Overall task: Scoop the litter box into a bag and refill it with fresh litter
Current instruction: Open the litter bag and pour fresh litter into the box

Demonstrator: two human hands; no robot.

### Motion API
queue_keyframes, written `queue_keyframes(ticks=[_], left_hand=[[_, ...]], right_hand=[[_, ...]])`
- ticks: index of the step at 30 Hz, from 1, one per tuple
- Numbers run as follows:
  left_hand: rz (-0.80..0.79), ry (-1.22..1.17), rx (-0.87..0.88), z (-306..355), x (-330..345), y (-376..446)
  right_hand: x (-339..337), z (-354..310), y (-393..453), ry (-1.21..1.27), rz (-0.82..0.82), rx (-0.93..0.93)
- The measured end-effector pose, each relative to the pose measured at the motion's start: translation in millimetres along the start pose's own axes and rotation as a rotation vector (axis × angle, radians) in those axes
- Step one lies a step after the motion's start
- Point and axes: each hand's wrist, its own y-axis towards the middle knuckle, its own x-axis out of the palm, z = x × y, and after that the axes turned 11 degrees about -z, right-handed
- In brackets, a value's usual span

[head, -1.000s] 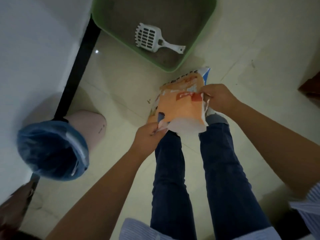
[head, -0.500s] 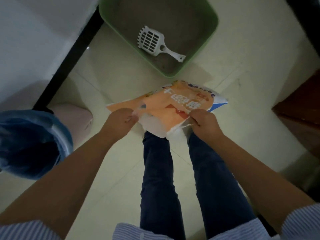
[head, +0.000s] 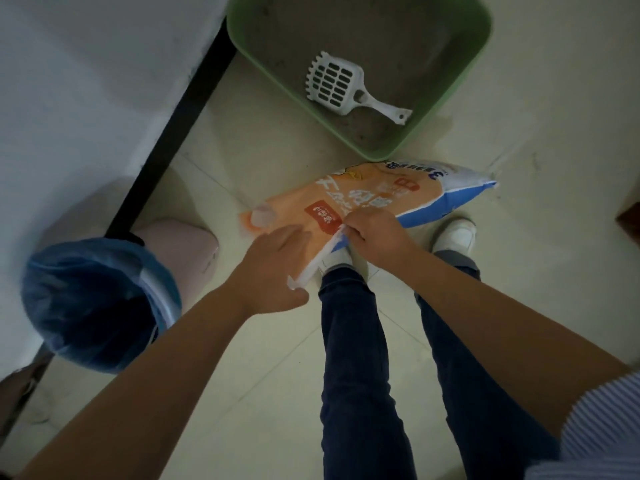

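One litter box [head: 460, 84], one scoop [head: 341, 86], one litter bag [head: 367, 199], one bin [head: 104, 299]

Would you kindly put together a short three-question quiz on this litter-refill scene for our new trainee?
1. True or false: the white scoop lies inside the green litter box.
2. Which hand pinches the orange litter bag at its white edge: A) left hand, B) right hand?
3. Fill in: the bin at the person's left is lined with a ____ bag.

Key: 1 true; 2 B; 3 blue.

Orange-and-blue litter bag [head: 363, 199], green litter box [head: 460, 84], white scoop [head: 334, 84].
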Motion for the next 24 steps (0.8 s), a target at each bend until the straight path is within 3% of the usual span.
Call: queue_keyframes(ticks=[2, 6, 9, 12, 16, 19, 24], left_hand=[[-0.023, 0.051, -0.052, 8.1, -0.4, 6.4], [0.172, 0.090, -0.283, 21.9, -2.1, 24.3], [0.133, 0.138, -0.446, 34.0, -10.9, 40.1], [0.092, 0.210, -0.452, 34.2, -14.8, 53.8], [0.018, 0.367, -0.500, 33.2, -20.8, 56.2], [-0.030, 0.411, -0.518, 41.0, -29.0, 67.0], [-0.112, 0.489, -0.464, 73.2, -26.5, 102.4]], right_hand=[[1.7, 1.3, 4.0, 0.006, -0.028, 0.015], [-2.2, 1.3, 10.9, 0.022, -0.151, 0.041], [-3.8, 9.3, 8.4, 0.038, -0.008, -0.016], [-4.2, 37.5, -8.6, -0.047, -0.038, -0.003], [-27.2, 96.6, -13.0, -0.368, -0.121, 0.222], [-45.8, 122.7, -8.5, -0.389, -0.276, 0.406], [-47.5, 122.6, 13.2, -0.585, -0.379, 0.413]])
